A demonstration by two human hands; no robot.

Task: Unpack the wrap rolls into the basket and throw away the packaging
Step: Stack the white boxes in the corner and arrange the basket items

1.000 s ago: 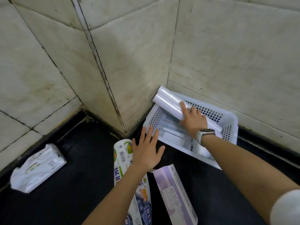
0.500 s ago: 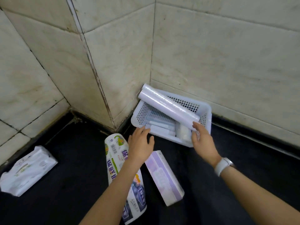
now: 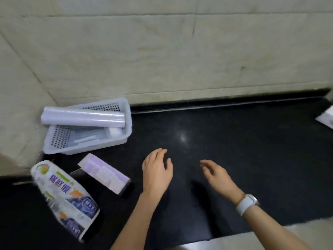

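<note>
Both forearms extend forward, bare. Left hand (image 3: 157,170): palm down, fingers relaxed and slightly spread, nothing in its grip. Right hand (image 3: 217,175): palm turned inward, fingers loosely curled, nothing held. White watch (image 3: 247,204) on the right wrist.

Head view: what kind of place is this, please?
Probably a kitchen or utility counter at home: a dark polished worktop meets a tiled wall, and a white basket holds a wrap roll.
</note>
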